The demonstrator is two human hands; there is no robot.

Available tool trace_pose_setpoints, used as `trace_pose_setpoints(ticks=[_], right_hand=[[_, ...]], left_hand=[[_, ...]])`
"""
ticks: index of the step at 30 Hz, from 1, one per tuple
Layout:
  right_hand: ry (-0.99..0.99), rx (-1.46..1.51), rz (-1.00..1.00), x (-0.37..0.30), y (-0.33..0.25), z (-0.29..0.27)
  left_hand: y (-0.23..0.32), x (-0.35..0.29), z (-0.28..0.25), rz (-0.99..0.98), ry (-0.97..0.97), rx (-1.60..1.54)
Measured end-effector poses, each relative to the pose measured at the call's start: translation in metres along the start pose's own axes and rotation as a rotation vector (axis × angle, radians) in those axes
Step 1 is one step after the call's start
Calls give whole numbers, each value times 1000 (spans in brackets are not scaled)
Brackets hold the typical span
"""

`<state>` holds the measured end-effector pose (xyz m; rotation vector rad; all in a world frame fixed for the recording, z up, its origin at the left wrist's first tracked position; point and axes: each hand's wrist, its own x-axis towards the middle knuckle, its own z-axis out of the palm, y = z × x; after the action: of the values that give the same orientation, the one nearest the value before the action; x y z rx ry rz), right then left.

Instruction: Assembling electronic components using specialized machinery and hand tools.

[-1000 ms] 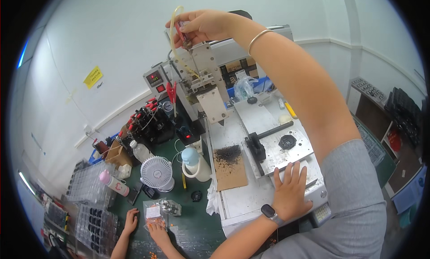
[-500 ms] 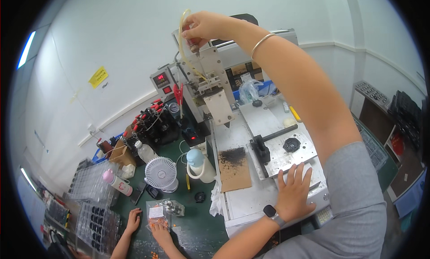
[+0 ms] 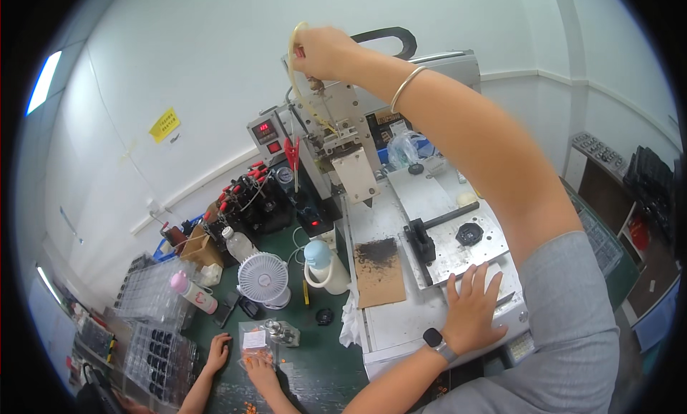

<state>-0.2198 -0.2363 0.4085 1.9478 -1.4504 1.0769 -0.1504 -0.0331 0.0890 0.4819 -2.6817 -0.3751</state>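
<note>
**Left hand flat on the machine base, right hand up on the tube**

Nearest you, your left hand (image 3: 472, 310) lies flat with fingers spread on the pale machine base (image 3: 401, 328), gripping nothing; a dark watch (image 3: 434, 338) sits on that wrist. Just left of it on the base lies a brown card (image 3: 379, 279) with dark dust at its far end. Beyond your fingers is the metal fixture plate (image 3: 458, 253) carrying a round black part (image 3: 469, 234). To the near left, another person's two hands (image 3: 240, 360) work on the green surface (image 3: 315, 371), by a small white fan (image 3: 262, 278) and a blue-capped jug (image 3: 323, 267). Farther off, your right hand (image 3: 322, 50), a bangle (image 3: 405, 88) on its wrist, is closed on a pale yellowish tube (image 3: 292, 60) that loops above the dispensing head (image 3: 343, 138).
</note>
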Motion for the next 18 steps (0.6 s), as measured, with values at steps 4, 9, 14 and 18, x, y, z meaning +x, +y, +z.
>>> trace_pose_setpoints(ticks=[4, 9, 14, 18], right_hand=[[-186, 671, 39, -5, 8, 4], [-526, 1316, 50, -6, 25, -4], [-505, 990, -38, -4, 35, -18], [-410, 884, -28, -6, 22, -14]], left_hand=[[-1, 0, 0, -3, 5, 8], [-2, -1, 0, -11, 18, 13], [-1, -2, 4, 38, 51, -22], [-3, -3, 4, 23, 34, -15]])
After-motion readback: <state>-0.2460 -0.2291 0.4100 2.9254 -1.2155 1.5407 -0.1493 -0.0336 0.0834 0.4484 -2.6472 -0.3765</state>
